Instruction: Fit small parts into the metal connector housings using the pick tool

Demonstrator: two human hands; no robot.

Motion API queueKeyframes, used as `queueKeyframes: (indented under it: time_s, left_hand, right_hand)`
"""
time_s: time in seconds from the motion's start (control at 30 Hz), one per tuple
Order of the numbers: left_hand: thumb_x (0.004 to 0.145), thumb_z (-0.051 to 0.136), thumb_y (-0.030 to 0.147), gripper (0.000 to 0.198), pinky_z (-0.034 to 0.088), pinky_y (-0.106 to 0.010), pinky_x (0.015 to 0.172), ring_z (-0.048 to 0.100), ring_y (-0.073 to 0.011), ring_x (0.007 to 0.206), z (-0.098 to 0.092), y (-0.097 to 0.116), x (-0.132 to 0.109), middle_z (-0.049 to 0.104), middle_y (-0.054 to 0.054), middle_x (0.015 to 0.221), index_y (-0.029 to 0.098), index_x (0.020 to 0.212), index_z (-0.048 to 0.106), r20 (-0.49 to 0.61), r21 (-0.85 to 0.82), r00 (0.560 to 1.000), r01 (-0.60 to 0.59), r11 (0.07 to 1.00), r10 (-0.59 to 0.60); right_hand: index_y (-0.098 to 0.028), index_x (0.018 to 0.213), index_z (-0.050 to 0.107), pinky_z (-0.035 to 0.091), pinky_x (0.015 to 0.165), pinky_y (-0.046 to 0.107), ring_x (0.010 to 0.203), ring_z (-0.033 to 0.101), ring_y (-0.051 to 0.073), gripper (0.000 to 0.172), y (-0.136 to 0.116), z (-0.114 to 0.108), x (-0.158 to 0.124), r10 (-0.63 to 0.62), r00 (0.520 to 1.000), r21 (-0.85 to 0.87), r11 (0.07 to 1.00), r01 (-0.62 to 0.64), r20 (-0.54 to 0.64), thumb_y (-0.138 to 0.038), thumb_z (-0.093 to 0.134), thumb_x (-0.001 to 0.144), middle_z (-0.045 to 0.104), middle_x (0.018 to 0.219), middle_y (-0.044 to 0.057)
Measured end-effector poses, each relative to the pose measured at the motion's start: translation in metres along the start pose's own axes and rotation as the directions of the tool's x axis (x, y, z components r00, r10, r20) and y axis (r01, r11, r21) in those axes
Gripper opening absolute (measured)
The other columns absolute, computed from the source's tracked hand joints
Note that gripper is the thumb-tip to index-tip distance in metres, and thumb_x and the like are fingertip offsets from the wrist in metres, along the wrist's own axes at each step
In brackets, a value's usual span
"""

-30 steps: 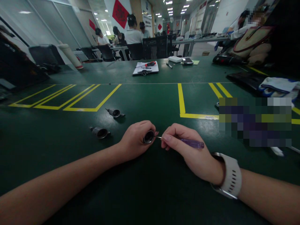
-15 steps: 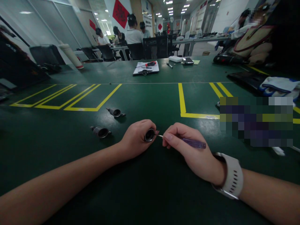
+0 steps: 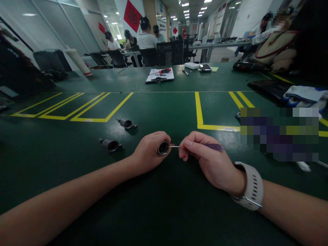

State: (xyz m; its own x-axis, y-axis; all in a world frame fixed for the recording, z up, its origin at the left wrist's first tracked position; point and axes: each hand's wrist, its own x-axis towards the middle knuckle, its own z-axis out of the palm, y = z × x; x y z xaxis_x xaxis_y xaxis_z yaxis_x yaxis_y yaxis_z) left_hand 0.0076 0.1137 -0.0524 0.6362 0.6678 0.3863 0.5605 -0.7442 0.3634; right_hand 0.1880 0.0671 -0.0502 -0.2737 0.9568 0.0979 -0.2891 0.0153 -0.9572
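My left hand [image 3: 150, 150] rests on the green table [image 3: 164, 205] with its fingers wrapped round a small dark metal cup-shaped part [image 3: 163, 148], the open mouth turned toward my right hand. My right hand [image 3: 205, 160] pinches a thin screwdriver with a purple handle [image 3: 214, 147]. Its metal shaft reaches into the mouth of the part. A white watch sits on my right wrist. Two more of the same metal parts lie on the table to the left, one near [image 3: 110, 145] and one farther back [image 3: 126, 123].
Yellow tape lines [image 3: 198, 109] mark boxes on the table. A clipboard with a red-handled tool [image 3: 160, 74], a phone and a white box lie far back. Gloves [image 3: 304, 94] and dark bags sit at the right. People sit at desks beyond the table.
My right hand has turned and risen a little, so the screwdriver now lies level with its tip inside the part. My left hand has stayed in place.
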Motion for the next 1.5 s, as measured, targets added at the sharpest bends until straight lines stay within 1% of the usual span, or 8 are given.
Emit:
queueKeyframes:
  time_s: [0.17,0.47,0.57,0.7,0.8,1.07,1.37,1.5]
  left_hand:
    - [0.072,0.053,0.008,0.010,0.038,-0.022,0.055,0.051,-0.0113,0.062,0.0007,-0.0003,0.0026,0.052,0.002,0.066,0.017,0.073,0.048,0.020,0.013,1.000,-0.011,1.000,0.010]
    - [0.077,0.052,0.016,0.008,0.039,-0.022,0.054,0.051,-0.0109,0.060,-0.0025,0.0029,-0.0015,0.052,0.001,0.065,0.017,0.071,0.047,0.014,-0.026,0.999,-0.034,0.999,0.034]
    - [0.077,0.052,0.016,0.008,0.039,-0.022,0.054,0.051,-0.0109,0.061,-0.0017,0.0023,-0.0005,0.053,0.001,0.066,0.017,0.071,0.047,0.018,-0.025,1.000,-0.014,1.000,0.014]
    - [0.076,0.052,0.013,0.006,0.039,-0.022,0.055,0.052,-0.0115,0.062,0.0002,0.0016,0.0017,0.054,0.001,0.067,0.017,0.073,0.048,0.032,0.011,0.999,0.002,1.000,-0.003]
    - [0.075,0.052,0.010,0.008,0.039,-0.022,0.056,0.052,-0.0119,0.063,0.0007,0.0012,0.0017,0.053,0.001,0.068,0.017,0.074,0.048,0.044,0.032,0.999,-0.026,0.999,0.025]
    - [0.077,0.051,0.014,0.008,0.039,-0.023,0.055,0.051,-0.0109,0.059,-0.0029,0.0037,-0.0012,0.053,0.001,0.066,0.017,0.071,0.047,0.016,-0.014,0.999,-0.036,0.999,0.036]
    - [0.075,0.053,0.011,0.007,0.038,-0.022,0.055,0.052,-0.0114,0.061,-0.0016,0.0026,-0.0013,0.053,0.002,0.067,0.017,0.074,0.049,0.048,0.015,0.999,-0.015,1.000,0.015]
    - [0.076,0.052,0.010,0.008,0.038,-0.023,0.055,0.051,-0.0118,0.062,-0.0017,0.0026,-0.0017,0.053,0.001,0.068,0.017,0.075,0.049,0.086,0.047,0.996,-0.033,0.998,0.028]
  right_hand:
    - [-0.016,0.070,0.060,0.040,0.058,0.026,0.063,0.051,0.012,0.016,-0.0039,0.0032,-0.0040,-0.063,0.998,-0.304,0.951,0.061,0.003,-0.025,0.055,0.083,0.057,0.067,0.000]
    - [-0.017,0.068,0.058,0.043,0.061,0.026,0.063,0.054,0.012,0.015,-0.0002,-0.0006,0.0028,0.093,0.995,0.133,0.986,-0.097,0.032,-0.024,0.055,0.081,0.059,0.067,0.000]
    - [-0.018,0.069,0.058,0.043,0.061,0.026,0.064,0.054,0.012,0.015,-0.0003,-0.0006,0.0007,0.058,0.998,0.110,0.992,-0.060,0.019,-0.024,0.055,0.082,0.059,0.067,0.000]
    - [-0.017,0.070,0.059,0.041,0.060,0.027,0.064,0.053,0.012,0.016,-0.0015,0.0016,-0.0030,-0.048,0.999,-0.146,0.988,0.045,-0.019,-0.027,0.056,0.083,0.058,0.068,0.000]
    - [-0.017,0.069,0.060,0.040,0.058,0.027,0.062,0.051,0.012,0.017,-0.0017,0.0029,-0.0028,-0.038,0.999,-0.254,0.967,0.034,-0.012,-0.027,0.056,0.082,0.058,0.066,0.000]
    - [-0.017,0.066,0.059,0.042,0.059,0.026,0.059,0.053,0.012,0.015,-0.0010,0.0001,0.0029,0.113,0.994,0.125,0.986,-0.112,0.003,-0.023,0.056,0.080,0.059,0.062,0.000]
    - [-0.017,0.070,0.059,0.042,0.060,0.025,0.063,0.053,0.012,0.015,0.0019,0.0025,-0.0010,0.026,1.000,-0.061,0.998,-0.026,-0.002,-0.027,0.058,0.081,0.059,0.068,0.000]
    - [-0.016,0.068,0.058,0.042,0.059,0.026,0.061,0.053,0.012,0.016,0.0003,0.0012,0.0010,0.074,0.997,0.013,0.997,-0.074,0.007,-0.026,0.058,0.080,0.059,0.064,0.000]
